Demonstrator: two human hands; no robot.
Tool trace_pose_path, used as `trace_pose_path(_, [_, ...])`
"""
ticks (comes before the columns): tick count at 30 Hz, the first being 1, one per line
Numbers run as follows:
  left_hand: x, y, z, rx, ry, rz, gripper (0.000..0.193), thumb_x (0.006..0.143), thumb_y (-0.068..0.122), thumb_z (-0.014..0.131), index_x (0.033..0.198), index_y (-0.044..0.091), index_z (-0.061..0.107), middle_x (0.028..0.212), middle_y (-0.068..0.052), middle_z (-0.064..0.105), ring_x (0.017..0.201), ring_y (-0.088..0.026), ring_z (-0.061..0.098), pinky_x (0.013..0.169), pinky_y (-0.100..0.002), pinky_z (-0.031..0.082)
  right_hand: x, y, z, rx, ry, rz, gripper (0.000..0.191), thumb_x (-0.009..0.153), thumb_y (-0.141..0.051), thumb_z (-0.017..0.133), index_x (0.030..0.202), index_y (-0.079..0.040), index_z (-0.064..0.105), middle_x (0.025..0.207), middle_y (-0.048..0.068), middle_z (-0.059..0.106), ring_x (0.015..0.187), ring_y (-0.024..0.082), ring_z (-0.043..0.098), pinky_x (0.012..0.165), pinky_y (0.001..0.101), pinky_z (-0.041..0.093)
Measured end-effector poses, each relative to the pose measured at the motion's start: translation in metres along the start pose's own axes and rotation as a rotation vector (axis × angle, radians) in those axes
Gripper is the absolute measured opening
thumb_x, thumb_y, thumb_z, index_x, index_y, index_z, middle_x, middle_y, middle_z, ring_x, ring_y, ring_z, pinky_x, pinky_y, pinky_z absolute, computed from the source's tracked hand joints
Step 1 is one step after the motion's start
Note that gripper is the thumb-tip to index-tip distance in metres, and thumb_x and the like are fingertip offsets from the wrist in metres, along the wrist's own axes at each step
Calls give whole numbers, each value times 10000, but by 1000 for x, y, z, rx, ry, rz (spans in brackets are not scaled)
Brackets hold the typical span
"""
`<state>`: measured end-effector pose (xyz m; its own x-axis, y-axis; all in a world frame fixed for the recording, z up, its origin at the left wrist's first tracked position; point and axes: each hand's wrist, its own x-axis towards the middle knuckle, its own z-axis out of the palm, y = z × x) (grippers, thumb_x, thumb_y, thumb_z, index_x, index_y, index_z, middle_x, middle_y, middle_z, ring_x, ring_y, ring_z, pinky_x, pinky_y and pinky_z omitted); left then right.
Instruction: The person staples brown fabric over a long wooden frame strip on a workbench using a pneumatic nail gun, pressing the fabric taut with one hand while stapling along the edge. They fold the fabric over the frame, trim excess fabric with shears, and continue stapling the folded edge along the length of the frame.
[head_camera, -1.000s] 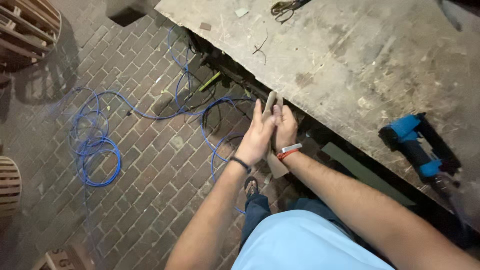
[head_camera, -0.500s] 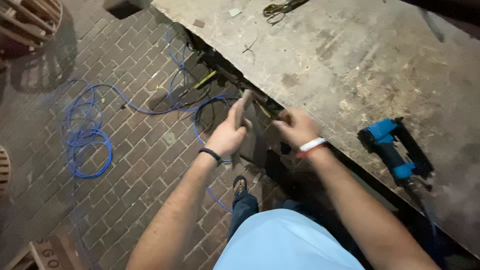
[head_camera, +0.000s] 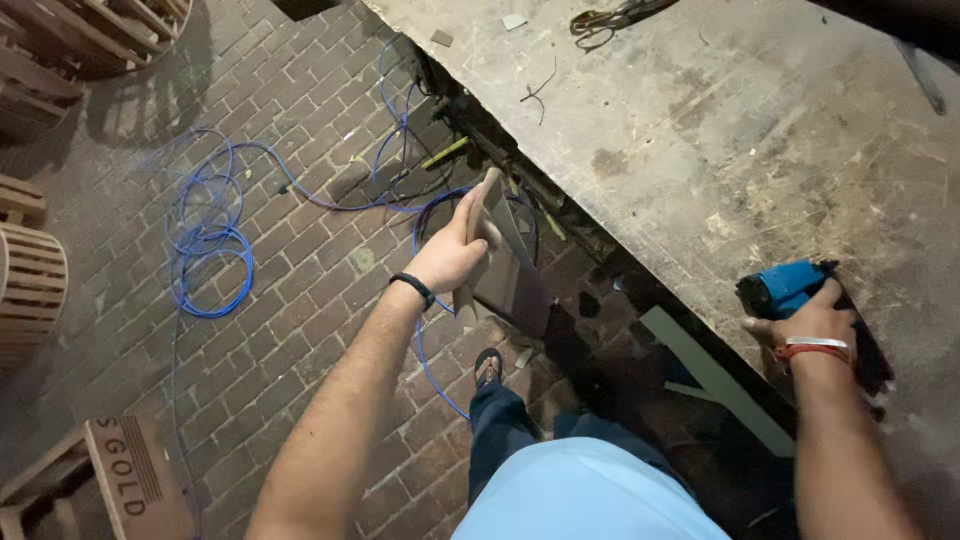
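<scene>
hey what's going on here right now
A person stands at a worn workbench. Their left hand holds a thin flat strip of wood out over the brick floor, while the right hand rests on a blue power tool lying on the bench. A blue hose lies coiled on the bricks.

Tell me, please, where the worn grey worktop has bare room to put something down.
The worn grey worktop is bare across its middle, between the dark tangled scrap at the far edge and the blue nail gun under the right hand. The floor by the left hand, holding thin wooden pieces, is crowded with blue hose.
</scene>
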<state>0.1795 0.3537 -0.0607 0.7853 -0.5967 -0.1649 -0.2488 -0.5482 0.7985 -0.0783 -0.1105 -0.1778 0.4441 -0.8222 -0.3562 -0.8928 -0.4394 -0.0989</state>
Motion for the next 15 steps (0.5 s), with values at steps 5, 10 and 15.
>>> trace_pose_path(5, [-13,-9,-1,6,30,195,905,845,89,572,1635,117,130,1584,-322,404,1443,-434,439,1172,-430,352,0,0,-16,134,-11,-166,870,742,-397,932,1406,17,553,1248,340,689,1104,458,679,968,545,542])
trace_pose_path(10, [-16,1,0,26,-1,-41,906,841,154,559,1635,159,123,1488,-276,515,1341,-378,564,1140,-406,427,-78,-55,-61,841,-249,-363,478,828,-260,844,1203,-14,679,1072,176,747,957,308,714,820,442,567])
trace_pose_path(15, [-12,20,13,-75,-44,-39,908,797,129,532,1620,163,150,1467,-261,545,1323,-364,585,1113,-410,460,-163,-151,-68,973,-253,-1131,424,843,-265,835,1193,-60,711,1117,98,783,1000,229,769,913,347,610])
